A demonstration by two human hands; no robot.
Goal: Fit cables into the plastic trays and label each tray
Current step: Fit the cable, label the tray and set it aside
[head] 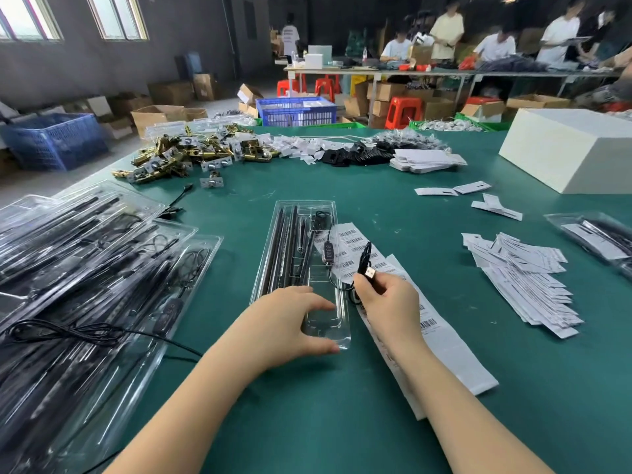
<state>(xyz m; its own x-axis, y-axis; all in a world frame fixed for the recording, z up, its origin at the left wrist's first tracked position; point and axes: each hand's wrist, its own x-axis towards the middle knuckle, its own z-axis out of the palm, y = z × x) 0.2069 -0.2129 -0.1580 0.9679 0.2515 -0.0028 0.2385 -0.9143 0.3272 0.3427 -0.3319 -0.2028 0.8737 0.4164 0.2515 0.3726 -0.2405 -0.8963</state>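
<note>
table [393,422]: green | tray [325,331]: clear | cable [364,258]: black | label strip [455,364]: white, black barcodes

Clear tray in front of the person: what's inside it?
The clear tray holds long black rods and a cable with inline controller. Its near end shows bare. The left hand covers part.

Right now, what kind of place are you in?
Probably a packing workshop: a green table with a stack of plastic trays, barcode labels, and cardboard boxes on the floor.
</note>
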